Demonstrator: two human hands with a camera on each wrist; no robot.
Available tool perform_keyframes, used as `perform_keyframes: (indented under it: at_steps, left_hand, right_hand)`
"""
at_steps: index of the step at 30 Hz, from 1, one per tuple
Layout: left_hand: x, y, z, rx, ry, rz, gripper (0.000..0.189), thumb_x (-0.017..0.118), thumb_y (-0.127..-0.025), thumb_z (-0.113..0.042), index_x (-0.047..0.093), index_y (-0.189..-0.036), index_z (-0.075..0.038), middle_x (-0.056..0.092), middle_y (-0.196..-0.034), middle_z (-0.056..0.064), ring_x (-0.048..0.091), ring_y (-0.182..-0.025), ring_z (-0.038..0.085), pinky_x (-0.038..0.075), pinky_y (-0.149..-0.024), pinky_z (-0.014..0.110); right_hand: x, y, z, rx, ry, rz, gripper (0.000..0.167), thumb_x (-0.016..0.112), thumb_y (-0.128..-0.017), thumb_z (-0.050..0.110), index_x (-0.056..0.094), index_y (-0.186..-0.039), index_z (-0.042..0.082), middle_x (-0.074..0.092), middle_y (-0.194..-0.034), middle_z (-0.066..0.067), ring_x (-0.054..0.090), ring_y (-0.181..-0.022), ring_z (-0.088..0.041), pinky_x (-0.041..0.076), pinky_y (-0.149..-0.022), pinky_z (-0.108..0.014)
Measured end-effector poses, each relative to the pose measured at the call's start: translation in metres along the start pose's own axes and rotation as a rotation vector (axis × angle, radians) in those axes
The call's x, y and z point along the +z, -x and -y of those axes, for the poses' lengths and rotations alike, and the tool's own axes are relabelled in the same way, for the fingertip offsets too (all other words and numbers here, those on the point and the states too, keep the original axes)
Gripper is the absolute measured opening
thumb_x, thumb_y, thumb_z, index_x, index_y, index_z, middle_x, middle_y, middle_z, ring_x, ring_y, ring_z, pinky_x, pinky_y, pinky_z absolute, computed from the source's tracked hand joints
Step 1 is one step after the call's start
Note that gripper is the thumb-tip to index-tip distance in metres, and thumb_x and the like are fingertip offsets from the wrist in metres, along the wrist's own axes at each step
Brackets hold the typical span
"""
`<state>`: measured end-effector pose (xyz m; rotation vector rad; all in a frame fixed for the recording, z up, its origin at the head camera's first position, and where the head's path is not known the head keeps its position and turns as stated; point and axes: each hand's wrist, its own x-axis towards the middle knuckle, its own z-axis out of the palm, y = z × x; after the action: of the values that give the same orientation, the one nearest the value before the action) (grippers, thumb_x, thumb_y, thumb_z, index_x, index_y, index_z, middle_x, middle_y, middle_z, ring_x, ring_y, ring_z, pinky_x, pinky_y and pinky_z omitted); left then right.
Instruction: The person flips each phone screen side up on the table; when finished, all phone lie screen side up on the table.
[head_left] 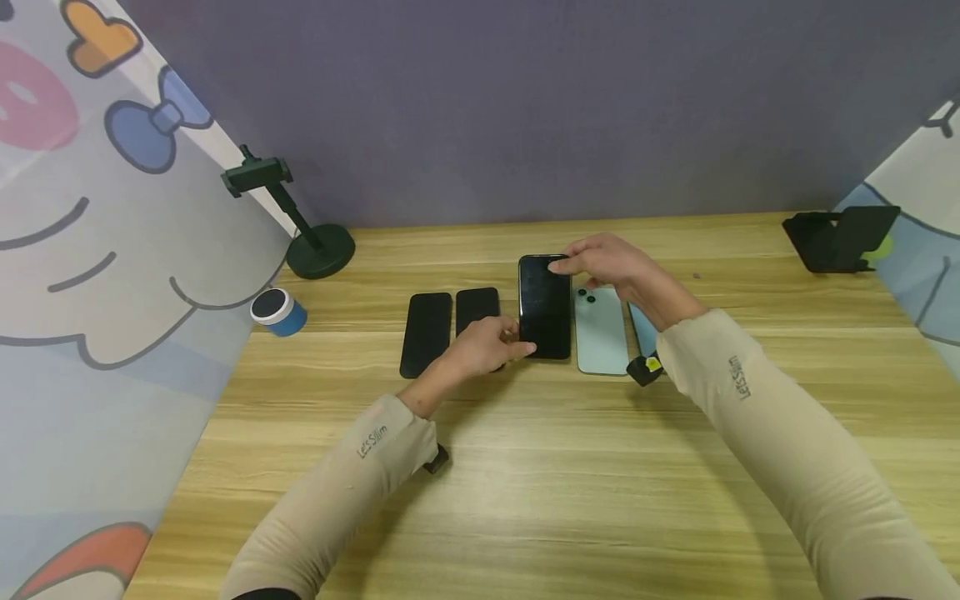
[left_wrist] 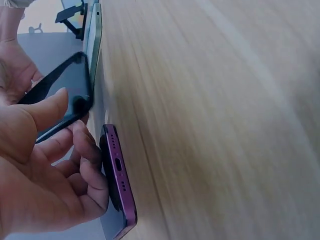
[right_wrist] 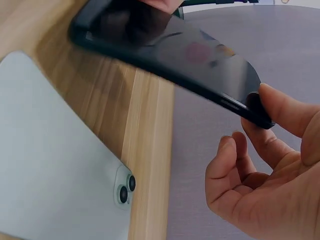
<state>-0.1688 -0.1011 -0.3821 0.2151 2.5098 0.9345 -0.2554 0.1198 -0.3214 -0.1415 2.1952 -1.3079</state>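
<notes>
Both hands hold a black smartphone (head_left: pixel 545 312), screen facing up, tilted and raised above the wooden table. At its lower left corner, my left hand (head_left: pixel 483 346) pinches it, thumb on the glass and fingers underneath. My right hand (head_left: pixel 611 267) grips the top right corner between thumb and index finger, as the right wrist view shows; its other fingers are curled loosely. Just right of the held phone lies a pale green phone (head_left: pixel 602 337), back up with two camera lenses (right_wrist: pixel 123 194). Under my left hand is a dark-screened phone (head_left: pixel 477 307) whose edge (left_wrist: pixel 120 172) is purple.
Another dark phone (head_left: pixel 425 337) lies at the row's left end. A blue phone (head_left: pixel 642 329) is partly hidden by the right wrist. A dark green stand (head_left: pixel 318 250) and a blue-and-white tub (head_left: pixel 279 312) stand left; a black folding stand (head_left: pixel 842 239) sits far right.
</notes>
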Motion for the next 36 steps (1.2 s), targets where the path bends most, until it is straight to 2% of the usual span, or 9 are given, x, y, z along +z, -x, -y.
perform_keyframes:
  at_steps: [7, 10, 12, 14, 19, 22, 25, 29, 36]
  left_hand:
    - [-0.003, 0.006, 0.005, 0.064, 0.283, 0.036, 0.021, 0.063, -0.1, -0.029, 0.057, -0.098, -0.009, 0.049, -0.072, -0.001, 0.034, -0.054, 0.014, 0.032, -0.055, 0.027]
    - [-0.005, 0.009, 0.008, 0.069, 0.376, 0.047, 0.019, 0.062, -0.101, -0.027, 0.056, -0.095, -0.009, 0.046, -0.071, -0.001, 0.031, -0.055, 0.014, 0.031, -0.056, 0.028]
    - [-0.006, 0.011, 0.008, 0.045, 0.403, 0.05, 0.019, 0.062, -0.101, -0.028, 0.058, -0.097, -0.01, 0.049, -0.077, 0.001, 0.034, -0.06, 0.015, 0.033, -0.06, 0.029]
    - [-0.007, 0.013, 0.007, 0.016, 0.421, 0.056, 0.018, 0.062, -0.101, -0.029, 0.059, -0.099, -0.012, 0.052, -0.084, 0.002, 0.037, -0.063, 0.016, 0.035, -0.063, 0.03]
    - [-0.007, 0.014, 0.006, -0.027, 0.435, 0.058, 0.019, 0.061, -0.101, -0.031, 0.059, -0.097, -0.012, 0.047, -0.077, 0.001, 0.032, -0.058, 0.015, 0.033, -0.06, 0.03]
    - [-0.007, 0.013, 0.006, -0.053, 0.448, 0.047, 0.019, 0.061, -0.101, -0.03, 0.058, -0.097, -0.012, 0.043, -0.076, -0.001, 0.031, -0.06, 0.016, 0.032, -0.062, 0.031]
    - [-0.008, 0.012, 0.005, -0.081, 0.441, 0.027, 0.018, 0.061, -0.101, -0.03, 0.06, -0.1, -0.011, 0.046, -0.084, -0.001, 0.038, -0.072, 0.018, 0.034, -0.07, 0.033]
    - [-0.008, 0.012, 0.004, -0.1, 0.382, 0.012, 0.019, 0.063, -0.1, -0.028, 0.06, -0.097, -0.009, 0.049, -0.089, 0.001, 0.043, -0.082, 0.018, 0.035, -0.072, 0.032]
    - [-0.004, 0.007, 0.003, -0.116, 0.273, 0.02, 0.032, 0.065, -0.099, -0.027, 0.052, -0.074, -0.012, 0.034, -0.06, -0.004, 0.029, -0.052, 0.012, 0.029, -0.053, 0.027]
  right_hand:
    - [-0.003, -0.001, -0.001, 0.003, 0.073, -0.018, 0.076, 0.061, -0.099, 0.044, 0.027, -0.158, 0.009, 0.022, -0.166, -0.012, 0.028, -0.15, -0.037, 0.035, -0.115, -0.056]
    - [-0.001, -0.006, -0.007, -0.047, 0.158, -0.064, 0.058, 0.06, -0.099, 0.045, 0.052, -0.143, 0.009, 0.059, -0.129, -0.01, 0.057, -0.113, -0.03, 0.048, -0.097, -0.049]
    - [0.002, -0.009, -0.013, -0.076, 0.208, -0.107, 0.044, 0.06, -0.099, 0.046, 0.063, -0.122, 0.009, 0.058, -0.093, -0.003, 0.052, -0.079, -0.022, 0.047, -0.076, -0.041]
    - [0.006, -0.012, -0.02, -0.099, 0.248, -0.147, 0.037, 0.061, -0.098, 0.047, 0.061, -0.102, 0.009, 0.041, -0.076, 0.003, 0.034, -0.066, -0.018, 0.035, -0.065, -0.037]
    - [0.012, -0.016, -0.031, -0.102, 0.282, -0.15, 0.045, 0.06, -0.098, 0.048, 0.059, -0.118, 0.008, 0.056, -0.101, -0.009, 0.046, -0.073, -0.023, 0.04, -0.067, -0.038]
    - [0.012, -0.018, -0.035, -0.09, 0.267, -0.097, 0.06, 0.061, -0.099, 0.044, 0.048, -0.145, 0.007, 0.053, -0.135, -0.02, 0.057, -0.099, -0.032, 0.048, -0.084, -0.047]
    - [0.01, -0.018, -0.036, -0.069, 0.248, -0.029, 0.071, 0.061, -0.1, 0.041, 0.033, -0.155, 0.007, 0.037, -0.153, -0.026, 0.048, -0.13, -0.04, 0.044, -0.102, -0.056]
    - [0.009, -0.019, -0.036, -0.026, 0.234, 0.028, 0.074, 0.061, -0.099, 0.042, 0.029, -0.158, 0.011, 0.027, -0.159, -0.028, 0.038, -0.141, -0.045, 0.038, -0.109, -0.061]
    - [0.011, -0.026, -0.034, 0.022, 0.275, 0.038, 0.07, 0.062, -0.099, 0.042, 0.035, -0.155, 0.01, 0.026, -0.162, -0.023, 0.038, -0.141, -0.044, 0.038, -0.109, -0.063]
